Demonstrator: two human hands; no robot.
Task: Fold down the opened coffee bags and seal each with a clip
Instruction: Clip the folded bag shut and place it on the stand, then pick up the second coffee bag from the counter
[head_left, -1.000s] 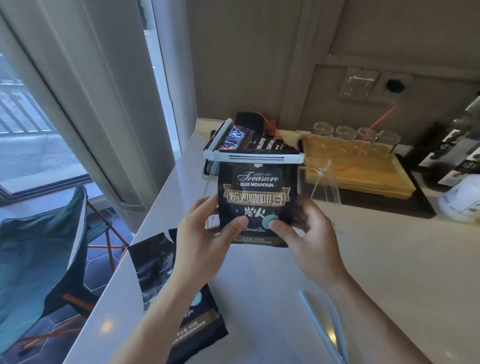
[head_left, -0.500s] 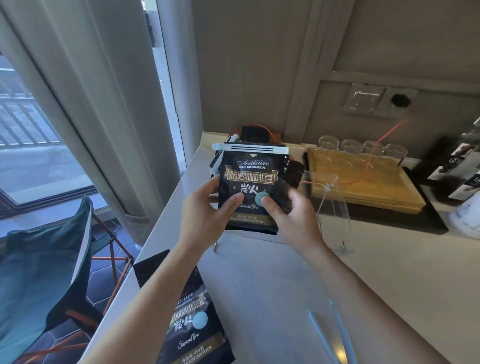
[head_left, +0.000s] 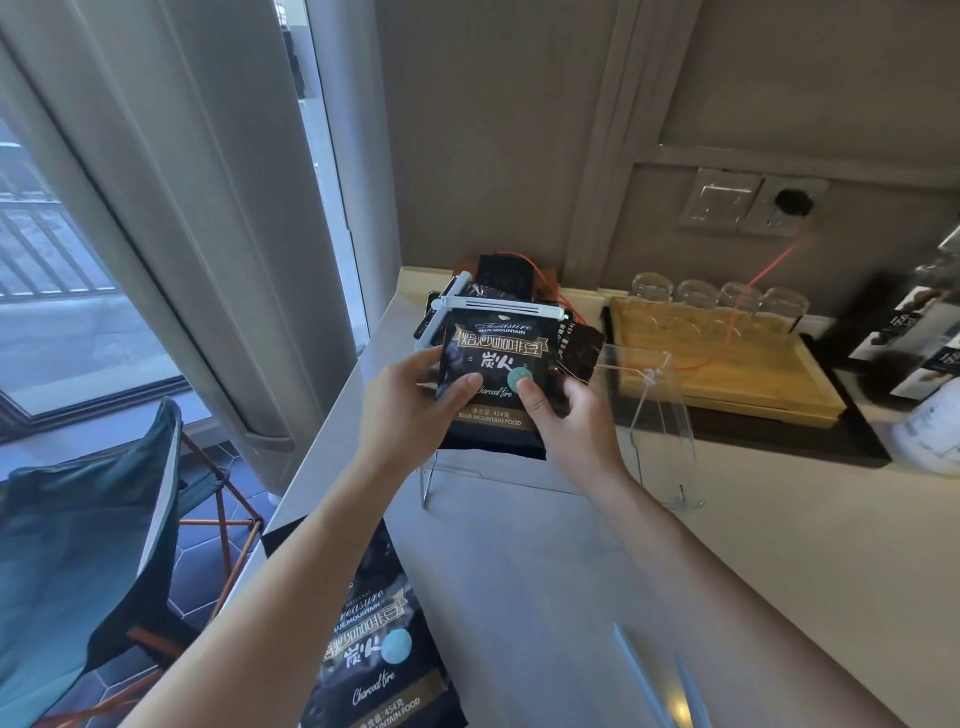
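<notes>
A black coffee bag (head_left: 493, 358) with gold lettering stands upright at the front of a clear acrylic rack (head_left: 660, 415). A white clip (head_left: 501, 309) runs across its folded top. My left hand (head_left: 410, 410) grips its left edge, thumb on the front. My right hand (head_left: 571, 421) grips its right edge, thumb by the blue dot. Behind it more black bags (head_left: 576, 348) lean in the rack, one with a white clip (head_left: 441, 312). Another coffee bag (head_left: 379, 654) lies flat on the counter near the front edge, partly under my left forearm. A pale clip (head_left: 654, 675) lies at the front right.
A wooden tray (head_left: 727, 374) with several upturned glasses (head_left: 717, 299) sits on a dark mat at the back right. A white bottle (head_left: 930, 431) and dark boxes stand at the far right. An orange cable (head_left: 769, 270) hangs from a wall socket. A folding chair (head_left: 88, 535) stands below the counter's left edge.
Both hands have carried the clipped bag away from me and down toward the acrylic rack, where it now stands in front of the other bags. The camera has tilted down.
</notes>
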